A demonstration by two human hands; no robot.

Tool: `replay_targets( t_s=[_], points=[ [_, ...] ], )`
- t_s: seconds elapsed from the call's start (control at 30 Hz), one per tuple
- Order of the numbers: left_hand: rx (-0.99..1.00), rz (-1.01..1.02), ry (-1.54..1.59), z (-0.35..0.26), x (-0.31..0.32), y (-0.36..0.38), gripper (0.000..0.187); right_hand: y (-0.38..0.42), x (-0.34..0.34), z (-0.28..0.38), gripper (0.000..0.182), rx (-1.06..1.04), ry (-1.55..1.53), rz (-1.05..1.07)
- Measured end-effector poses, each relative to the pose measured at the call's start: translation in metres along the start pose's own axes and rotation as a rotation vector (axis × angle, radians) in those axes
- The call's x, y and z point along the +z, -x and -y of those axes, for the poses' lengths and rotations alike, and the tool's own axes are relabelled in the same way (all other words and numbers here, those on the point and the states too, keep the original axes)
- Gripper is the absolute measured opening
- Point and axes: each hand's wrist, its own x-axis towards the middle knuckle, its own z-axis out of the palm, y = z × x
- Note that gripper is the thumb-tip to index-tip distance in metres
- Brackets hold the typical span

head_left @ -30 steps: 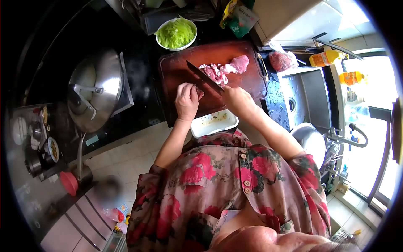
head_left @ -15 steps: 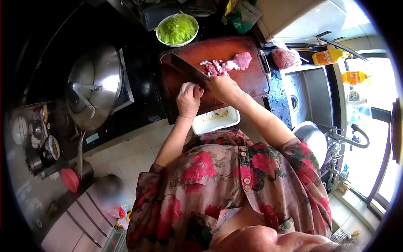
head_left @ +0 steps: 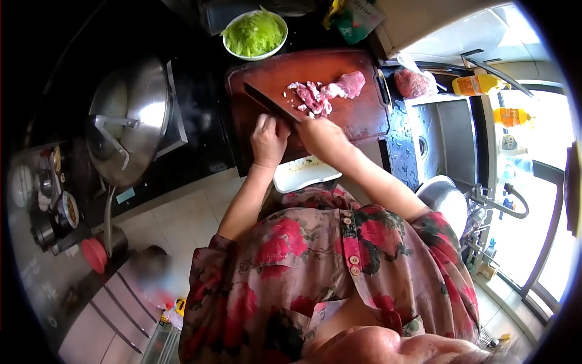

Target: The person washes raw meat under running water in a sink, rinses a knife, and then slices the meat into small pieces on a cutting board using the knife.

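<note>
My right hand (head_left: 323, 138) is wrapped round the handle end of a cleaver (head_left: 267, 100), whose dark blade points up and left over the wooden cutting board (head_left: 357, 124). Close beside the blade, my left hand (head_left: 270, 141) has its fingers curled in; whatever they hold, if anything, is hidden. Beyond my right hand, small pieces of chopped raw meat (head_left: 310, 97) lie on the board. A larger uncut chunk of meat (head_left: 350, 85) sits to their right. Below the board's near edge is a white tray (head_left: 306, 175) with bits of residue, partly covered by my arm.
A bowl of sliced green vegetable (head_left: 253, 36) stands behind the board. To the left is a large wok (head_left: 130, 121). On the right are a bag of meat (head_left: 414, 82), a sink (head_left: 454, 136), a metal basin (head_left: 442, 203) and yellow bottles (head_left: 476, 85).
My hands and the cleaver have shifted slightly away from the chopped meat, so more pieces show on the board. The whole view has also moved a little.
</note>
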Motion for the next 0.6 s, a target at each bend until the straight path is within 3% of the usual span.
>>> replay_targets(
  t_s=[0.1, 0.2, 0.27, 0.4, 0.47, 0.53, 0.6],
  points=[
    [-0.021, 0.004, -0.027, 0.001, 0.0, 0.003, 0.009, -0.023, 0.008, 0.013, 0.015, -0.035, 0.034, -0.186],
    [0.023, -0.028, -0.006, 0.002, 0.0, 0.002, 0.009, 0.002, -0.012, -0.003, 0.02, -0.024, -0.045, -0.072],
    [0.005, -0.027, -0.006, 0.004, 0.001, 0.003, 0.012, 0.033, -0.016, -0.019, 0.026, 0.118, -0.048, 0.001],
    [-0.08, -0.079, 0.095, -0.007, -0.017, 0.006, 0.029, 0.043, -0.033, -0.041, 0.026, 0.174, -0.016, -0.178],
    [-0.242, -0.086, -0.016, -0.011, -0.031, 0.011, 0.037, 0.045, -0.037, -0.04, 0.027, 0.175, -0.104, -0.239],
    [-0.357, 0.089, -0.09, -0.002, -0.039, 0.011, 0.041, 0.05, -0.035, -0.033, 0.028, 0.188, -0.086, -0.186],
    [-0.325, 0.278, -0.132, -0.01, -0.041, -0.002, 0.036, 0.055, -0.031, -0.031, 0.029, 0.192, -0.063, -0.135]
  ],
)
